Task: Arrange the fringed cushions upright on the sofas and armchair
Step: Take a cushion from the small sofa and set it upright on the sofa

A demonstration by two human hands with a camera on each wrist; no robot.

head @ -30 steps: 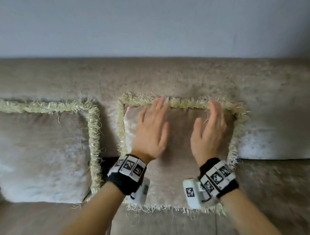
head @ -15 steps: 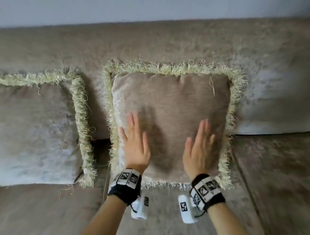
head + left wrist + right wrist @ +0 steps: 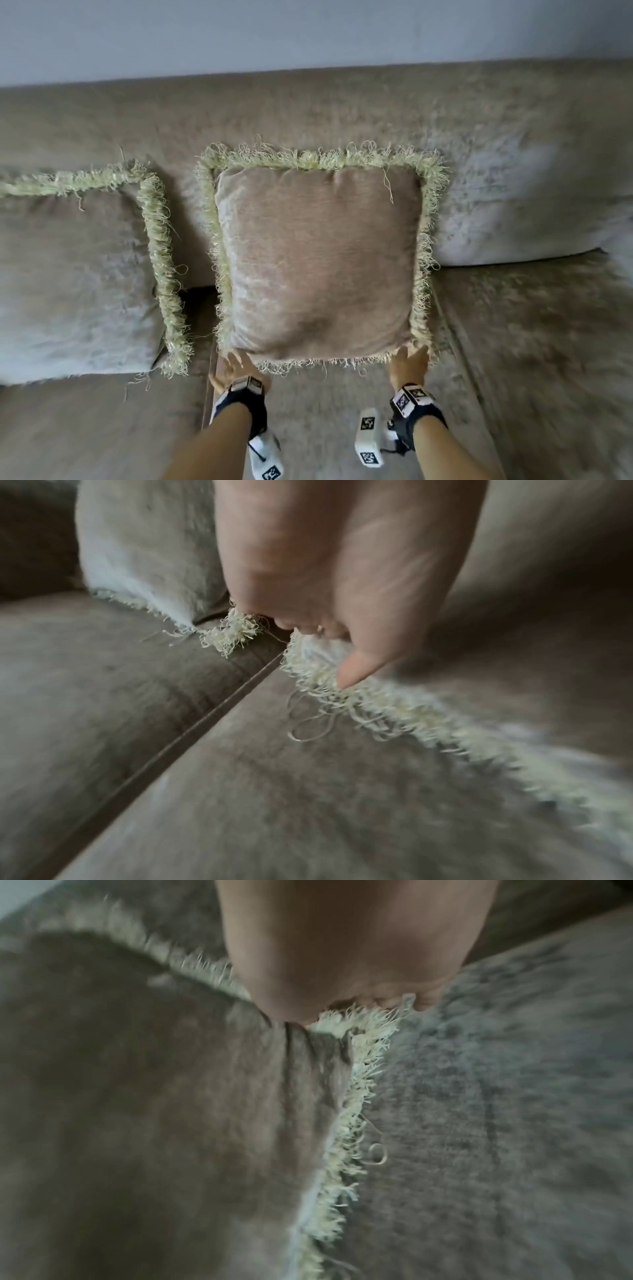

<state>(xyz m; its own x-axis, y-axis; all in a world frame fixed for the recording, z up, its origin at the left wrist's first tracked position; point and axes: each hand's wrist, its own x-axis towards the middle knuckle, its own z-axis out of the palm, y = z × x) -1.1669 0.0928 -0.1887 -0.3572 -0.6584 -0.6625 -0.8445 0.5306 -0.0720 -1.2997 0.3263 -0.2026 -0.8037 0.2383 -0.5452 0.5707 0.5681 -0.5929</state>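
A tan fringed cushion (image 3: 315,260) stands upright against the sofa backrest (image 3: 308,113), in the middle of the head view. My left hand (image 3: 236,368) grips its lower left corner, and my right hand (image 3: 409,365) grips its lower right corner. In the left wrist view my left hand (image 3: 318,647) has its thumb on the pale fringe (image 3: 394,710) and its fingers curled behind the corner. In the right wrist view my right hand (image 3: 342,1010) pinches the corner of the cushion (image 3: 154,1083), creasing the fabric. A second fringed cushion (image 3: 75,274) stands upright to the left.
The sofa seat (image 3: 85,428) runs along the bottom, with a seam between two seat pads (image 3: 205,718) under my left hand. A plain back cushion (image 3: 513,212) sits to the right. A grey wall (image 3: 308,31) rises behind the sofa.
Both hands have slid down from the cushion's face to its bottom corners and taken hold of them. The cushion stays upright against the backrest.
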